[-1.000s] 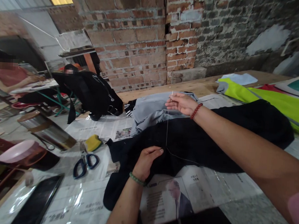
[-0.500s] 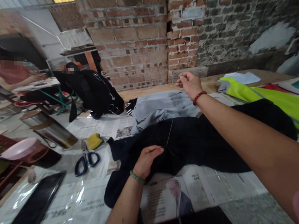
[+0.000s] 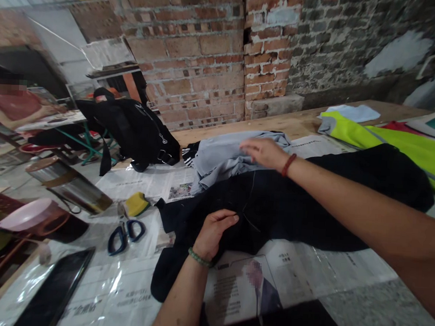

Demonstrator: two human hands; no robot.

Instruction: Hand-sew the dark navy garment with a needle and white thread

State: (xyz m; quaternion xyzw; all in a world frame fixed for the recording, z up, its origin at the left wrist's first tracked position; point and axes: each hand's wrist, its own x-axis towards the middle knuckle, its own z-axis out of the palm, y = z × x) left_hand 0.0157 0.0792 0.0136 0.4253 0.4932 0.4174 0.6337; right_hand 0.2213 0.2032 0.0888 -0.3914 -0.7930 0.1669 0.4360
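My left hand, with a green bead bracelet, pinches a fold of the dark cloth garment between thumb and fingers. From the cloth beside that thumb a thin pale thread rises toward my right hand. A short loose length of thread lies on the cloth just right of the pinch. My right hand, wearing a red braided bracelet, is held over the garment's far edge, its fingers drawn together on the thread and blurred by motion. Whether a needle is between them I cannot see.
Blue-handled scissors, a yellow sponge, a phone and a steel flask lie or stand at left on newspaper. A black bag, grey cloth and yellow vest are farther back. Another person sits at far left.
My right hand has come down and slightly left, closer to the cloth. The thread, taut before, is now slacker and shorter in view. My left hand has stayed in place on the garment.
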